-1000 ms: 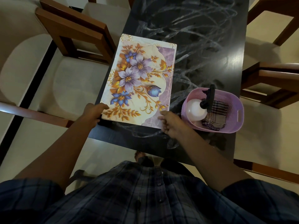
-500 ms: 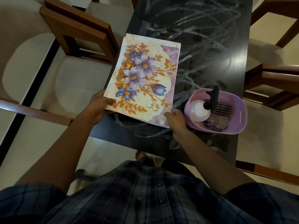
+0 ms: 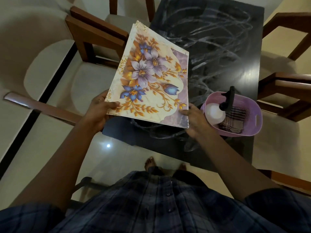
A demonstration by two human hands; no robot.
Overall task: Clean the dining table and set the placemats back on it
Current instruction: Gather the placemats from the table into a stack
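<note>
A stack of flowered placemats (image 3: 151, 78), cream with purple and blue blooms, is lifted and tilted above the near left part of the black dining table (image 3: 232, 68). My left hand (image 3: 99, 110) grips the stack's near left corner, thumb on top. My right hand (image 3: 193, 118) holds the near right corner from below and the side. The tabletop shows whitish smeared wipe streaks across its middle.
A purple plastic basket (image 3: 252, 118) on the table's near right holds a white spray bottle (image 3: 215, 113) with a black trigger and a checked cloth (image 3: 235, 118). Wooden chairs with cream seats stand at the left (image 3: 94, 34) and right (image 3: 286, 91). My bare feet show below the table edge.
The placemat stack lay flat on the table a second ago; both hands have taken its near corners and raised and tilted it up and to the left.
</note>
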